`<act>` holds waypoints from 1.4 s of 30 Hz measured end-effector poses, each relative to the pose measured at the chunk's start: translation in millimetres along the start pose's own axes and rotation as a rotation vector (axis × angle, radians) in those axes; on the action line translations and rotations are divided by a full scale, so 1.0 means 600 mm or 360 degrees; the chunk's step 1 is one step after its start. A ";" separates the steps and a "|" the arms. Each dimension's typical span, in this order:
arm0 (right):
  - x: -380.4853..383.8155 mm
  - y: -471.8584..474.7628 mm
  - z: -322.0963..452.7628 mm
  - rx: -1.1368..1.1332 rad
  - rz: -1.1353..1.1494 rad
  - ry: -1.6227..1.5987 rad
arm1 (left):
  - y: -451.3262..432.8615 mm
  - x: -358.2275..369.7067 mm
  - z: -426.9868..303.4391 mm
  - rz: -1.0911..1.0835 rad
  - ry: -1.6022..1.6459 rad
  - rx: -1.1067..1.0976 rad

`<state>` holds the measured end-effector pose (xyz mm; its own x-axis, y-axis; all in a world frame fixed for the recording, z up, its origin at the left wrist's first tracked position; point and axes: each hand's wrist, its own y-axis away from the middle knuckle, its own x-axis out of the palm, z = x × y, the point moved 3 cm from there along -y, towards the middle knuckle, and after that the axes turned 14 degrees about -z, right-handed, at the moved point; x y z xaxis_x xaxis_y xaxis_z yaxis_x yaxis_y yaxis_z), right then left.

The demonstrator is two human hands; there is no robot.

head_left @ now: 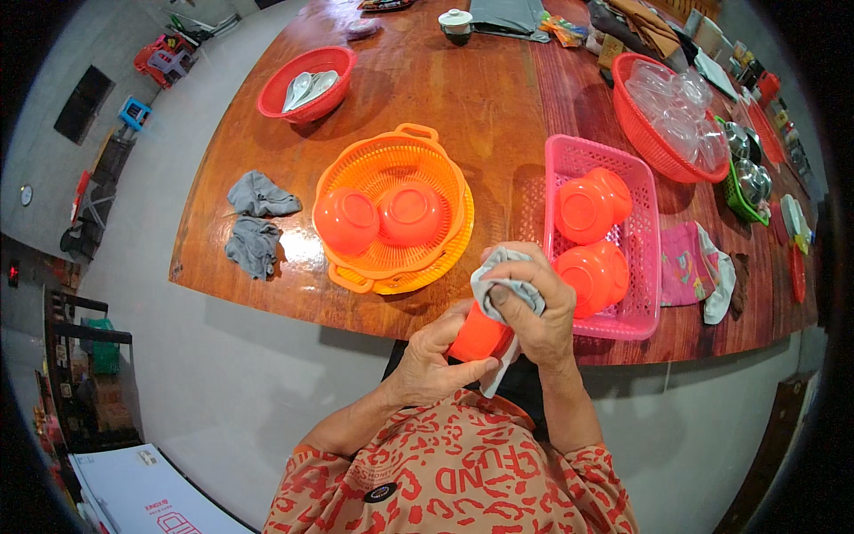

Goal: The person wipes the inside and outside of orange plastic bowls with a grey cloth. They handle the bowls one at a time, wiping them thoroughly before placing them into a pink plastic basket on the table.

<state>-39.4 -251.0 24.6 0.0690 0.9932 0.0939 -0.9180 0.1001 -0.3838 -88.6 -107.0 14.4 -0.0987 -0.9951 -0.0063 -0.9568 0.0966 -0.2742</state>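
My left hand (440, 360) grips an orange plastic bowl (479, 334) just off the wooden table's front edge. A pale cloth (510, 287) is pinched in my right hand (537, 304) and pressed against that bowl's rim; its loose end hangs below. Two orange bowls (412, 212) rest upside down in an orange plastic colander (390, 148) to the left, which sits on a yellow-orange plastic basket (471, 230). Several more orange bowls (587, 207) are in a pink rectangular plastic basket (647, 253) on the right.
Grey cloths (253, 247) lie left of the colander. A red basket (307, 60) with white spoons (310, 88) stands behind. At right are a red basket (637, 133) of clear containers (680, 110), a green basket (740, 200) with metal ware, and a pink cloth (684, 263).
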 end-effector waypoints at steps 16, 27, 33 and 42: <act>0.015 0.044 0.027 -0.0457 -0.0048 0.0398 | 0.007 -0.015 0.029 -0.0226 0.0721 -0.0541; 0.007 0.037 -0.009 0.0608 -0.0380 -0.0194 | 0.008 -0.008 0.023 -0.0377 0.0323 -0.0372; 0.008 0.041 -0.014 0.0506 -0.0417 0.0004 | 0.009 -0.008 0.026 -0.0348 0.0232 -0.0338; 0.014 0.058 0.025 -0.0055 -0.0214 0.0384 | 0.008 -0.013 0.029 -0.0380 0.0269 -0.0376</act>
<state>-76.6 -239.9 25.6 0.2841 0.9559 -0.0741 -0.8808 0.2297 -0.4140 -87.4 -98.9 -3.5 0.1099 -0.9746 0.1953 -0.9931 -0.1159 -0.0195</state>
